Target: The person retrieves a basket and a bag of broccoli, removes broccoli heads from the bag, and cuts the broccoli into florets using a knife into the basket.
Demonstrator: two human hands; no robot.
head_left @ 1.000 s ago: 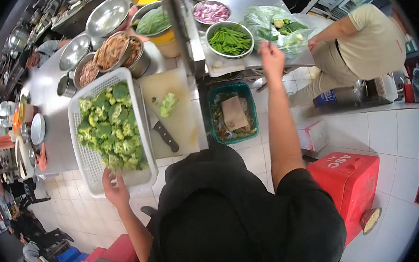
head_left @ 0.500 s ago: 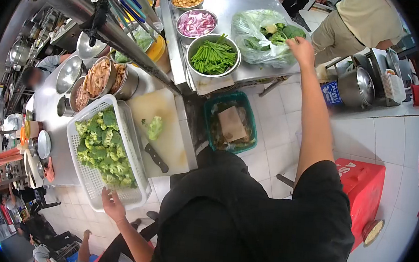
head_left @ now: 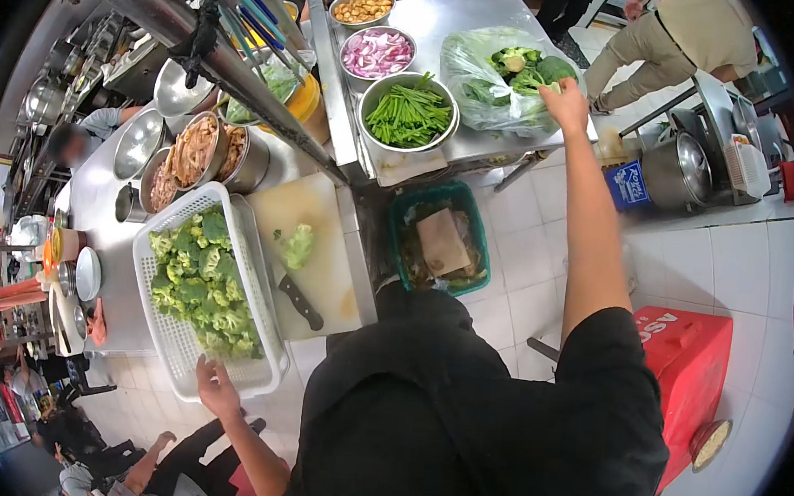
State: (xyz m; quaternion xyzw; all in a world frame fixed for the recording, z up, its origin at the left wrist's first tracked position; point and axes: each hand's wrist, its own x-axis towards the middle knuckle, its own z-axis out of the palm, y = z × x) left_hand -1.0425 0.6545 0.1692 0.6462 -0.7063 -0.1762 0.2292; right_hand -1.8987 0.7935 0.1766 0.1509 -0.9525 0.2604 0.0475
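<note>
My right hand (head_left: 565, 105) is at the far table, its fingers closed on a head of broccoli (head_left: 528, 70) at the mouth of a clear plastic bag (head_left: 475, 60). The exact grip is partly hidden. Down at the left, my left hand (head_left: 216, 390) is at the near end of a white perforated basket (head_left: 162, 346), fingers extended and a little apart. Cut broccoli florets (head_left: 199, 279) fill much of that basket. Beside it, a cutting board (head_left: 279, 201) carries a pale green broccoli piece (head_left: 298, 246) and a dark-handled knife (head_left: 300, 302).
Metal bowls hold cut green stalks (head_left: 409, 114), chopped purple onions (head_left: 377, 52) and brown chunks (head_left: 362, 6). A green bin (head_left: 484, 246) stands below, between the tables. A slanting metal pole (head_left: 270, 89) crosses the upper left. Other people stand around; a red box (head_left: 686, 373) is at right.
The broccoli at the bag's mouth has turned, showing more of its florets under my right hand. My left hand stays by the basket. The view has shifted slightly.
</note>
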